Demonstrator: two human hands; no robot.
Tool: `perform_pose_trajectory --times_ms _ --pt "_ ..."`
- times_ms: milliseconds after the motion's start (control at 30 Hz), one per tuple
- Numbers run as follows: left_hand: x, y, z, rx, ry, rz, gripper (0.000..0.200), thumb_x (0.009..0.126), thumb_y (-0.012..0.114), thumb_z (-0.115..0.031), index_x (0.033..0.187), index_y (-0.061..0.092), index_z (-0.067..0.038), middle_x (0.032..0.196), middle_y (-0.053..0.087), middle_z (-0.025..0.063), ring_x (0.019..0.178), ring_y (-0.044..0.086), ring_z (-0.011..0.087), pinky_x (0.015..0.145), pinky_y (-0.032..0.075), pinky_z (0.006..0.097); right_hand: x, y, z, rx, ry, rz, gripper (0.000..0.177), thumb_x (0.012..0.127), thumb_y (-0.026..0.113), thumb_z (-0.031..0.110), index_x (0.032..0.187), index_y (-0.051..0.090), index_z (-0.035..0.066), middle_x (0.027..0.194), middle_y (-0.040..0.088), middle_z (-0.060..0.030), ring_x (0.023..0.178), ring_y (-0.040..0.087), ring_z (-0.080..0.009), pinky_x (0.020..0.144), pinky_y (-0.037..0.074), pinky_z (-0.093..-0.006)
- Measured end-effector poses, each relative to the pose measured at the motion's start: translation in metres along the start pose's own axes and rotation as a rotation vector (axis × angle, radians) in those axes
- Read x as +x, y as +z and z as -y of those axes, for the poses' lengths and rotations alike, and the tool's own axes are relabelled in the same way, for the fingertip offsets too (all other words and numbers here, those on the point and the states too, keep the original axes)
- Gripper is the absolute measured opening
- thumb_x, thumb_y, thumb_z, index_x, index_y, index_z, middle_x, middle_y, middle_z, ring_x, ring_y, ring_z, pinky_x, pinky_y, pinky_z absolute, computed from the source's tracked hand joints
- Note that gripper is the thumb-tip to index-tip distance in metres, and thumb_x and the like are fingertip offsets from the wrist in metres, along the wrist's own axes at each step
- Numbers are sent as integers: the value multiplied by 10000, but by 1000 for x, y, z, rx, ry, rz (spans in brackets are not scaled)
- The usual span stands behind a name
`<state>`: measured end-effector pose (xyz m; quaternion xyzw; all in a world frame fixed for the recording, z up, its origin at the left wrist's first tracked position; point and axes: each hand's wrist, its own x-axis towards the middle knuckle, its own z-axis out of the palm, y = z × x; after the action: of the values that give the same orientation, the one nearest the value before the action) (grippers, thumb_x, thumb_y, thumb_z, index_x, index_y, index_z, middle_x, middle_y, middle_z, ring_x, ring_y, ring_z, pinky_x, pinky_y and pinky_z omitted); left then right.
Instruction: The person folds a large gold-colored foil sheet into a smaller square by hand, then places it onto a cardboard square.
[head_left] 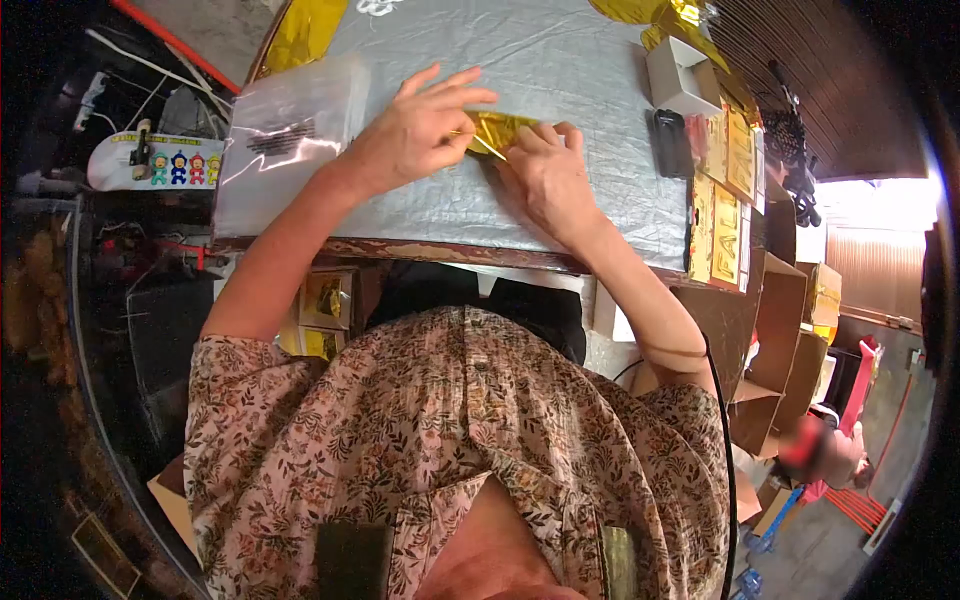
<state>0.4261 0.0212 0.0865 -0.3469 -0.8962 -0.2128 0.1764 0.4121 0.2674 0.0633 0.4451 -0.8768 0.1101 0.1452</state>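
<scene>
A small piece of shiny gold foil (507, 128) lies between my hands, low over the silver-grey table cover (430, 215). The thumb and index finger of my left hand (418, 128) pinch its left end, while the other fingers stretch out above. My right hand (548, 178) is closed, with bent fingers gripping the foil's right side. A thin pale strip (490, 146) slants across the foil's near edge between the two hands. My right fingers hide part of the foil.
Clear plastic sleeves (285, 190) lie on the left. On the right are an open white box (690, 82), a black case-like object (671, 143) and packets with gold lettering (722, 235). A skateboard (130, 165) stands beyond the table's left side. Another person (820, 450) is at far right.
</scene>
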Motion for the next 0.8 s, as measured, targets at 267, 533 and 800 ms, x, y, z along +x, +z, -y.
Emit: perform_pose_trajectory --times_ms 267,533,800 --pt "-21 11 -8 -1880 -651 -268 522 1047 625 -346 1422 526 3 1478 545 130 1367 516 207 1165 398 386 6 -47 -3 1392 702 23 308 1026 652 228 797 720 34 778 668 14 696 532 -64 654 416 -249" --pt "-4 28 -48 -1781 -846 -451 340 1078 578 -266 1307 588 -15 1241 668 74 1115 663 165 983 545 343 -5 -35 -2 1564 799 -85 273 1010 680 258 839 737 53 756 655 57 641 495 -25 582 349 -209" --pt "-10 40 -54 -1781 -861 -386 310 1070 594 -229 1298 604 -21 1247 666 51 1132 652 147 1007 536 351 13 -27 -21 1534 828 -343 194 988 715 198 1016 750 9 843 696 22 681 536 -36 601 407 -212"
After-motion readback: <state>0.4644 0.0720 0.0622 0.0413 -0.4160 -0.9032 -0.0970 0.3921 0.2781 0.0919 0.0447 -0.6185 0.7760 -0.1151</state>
